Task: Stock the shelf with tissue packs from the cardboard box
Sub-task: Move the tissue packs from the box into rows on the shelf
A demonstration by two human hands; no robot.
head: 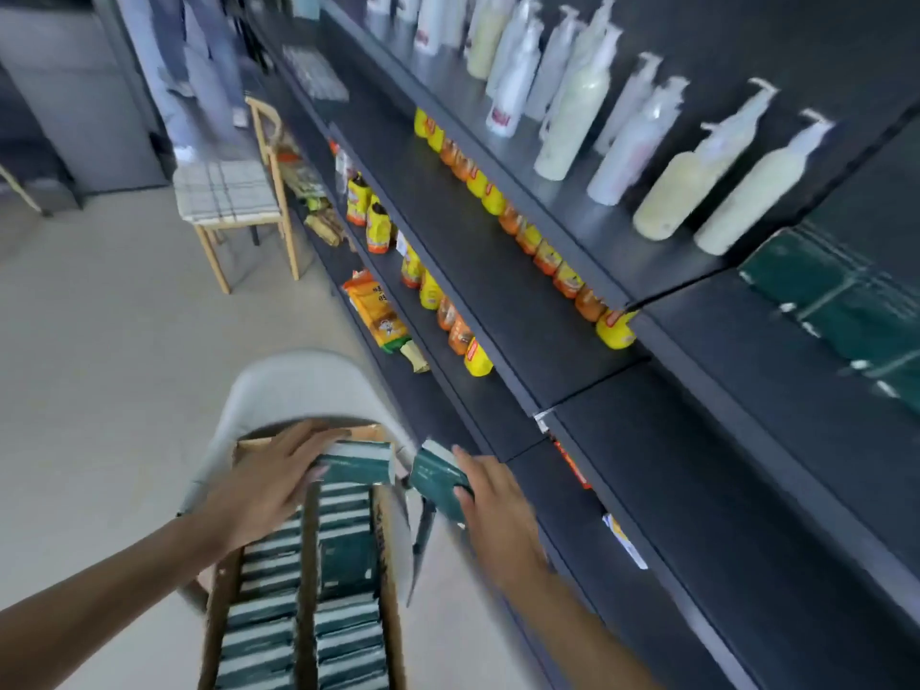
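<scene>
My right hand (pixel 490 495) grips a dark green tissue pack (pixel 438 478); my left hand (pixel 271 483) grasps another green pack (pixel 356 463) over the brown cardboard box (pixel 386 550); black shelf (pixel 747 371) up right.

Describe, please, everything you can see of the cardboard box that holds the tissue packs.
The cardboard box is brown, long and narrow, open at the top, its walls worn. It rests on a pale grey chair beside the dark shelving. Two rows of dark green tissue packs stand on edge inside. The left hand grips one pack at its far end; the right hand holds another pack just outside its right wall.
</scene>
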